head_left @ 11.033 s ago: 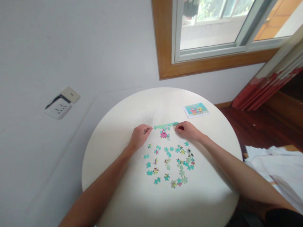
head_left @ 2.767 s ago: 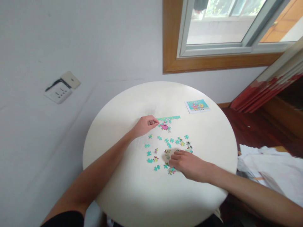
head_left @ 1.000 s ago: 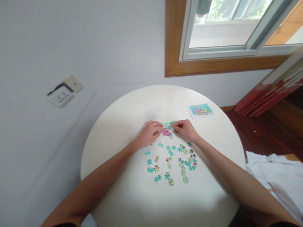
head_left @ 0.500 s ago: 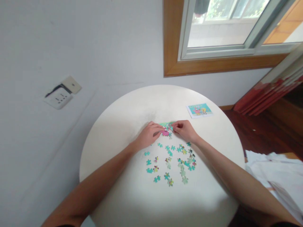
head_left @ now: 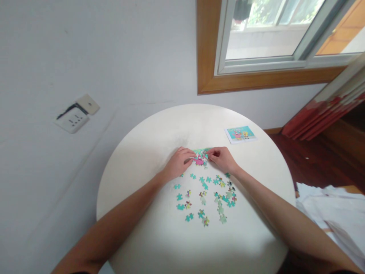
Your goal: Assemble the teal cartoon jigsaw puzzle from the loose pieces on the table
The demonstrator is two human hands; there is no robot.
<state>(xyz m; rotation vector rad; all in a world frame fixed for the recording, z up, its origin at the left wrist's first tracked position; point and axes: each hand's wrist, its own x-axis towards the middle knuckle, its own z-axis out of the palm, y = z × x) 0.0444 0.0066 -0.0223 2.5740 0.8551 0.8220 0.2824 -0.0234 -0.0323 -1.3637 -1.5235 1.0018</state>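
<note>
On a round white table, a partly joined jigsaw strip in teal and pink lies between my hands. My left hand rests on the strip's left end, fingers curled and pressing it down. My right hand pinches a small puzzle piece at the strip's right side, thumb and fingers closed together. Several loose teal and multicoloured pieces are scattered on the table just below both hands.
A small picture card lies at the table's far right. Behind the table are a white wall with a socket plate and a wood-framed window. White cloth and a dark wooden floor sit to the right.
Earlier my right hand reached down among the loose pieces, then came back up to the strip. In the last second both hands have stayed at the strip with only slight finger shifts.
</note>
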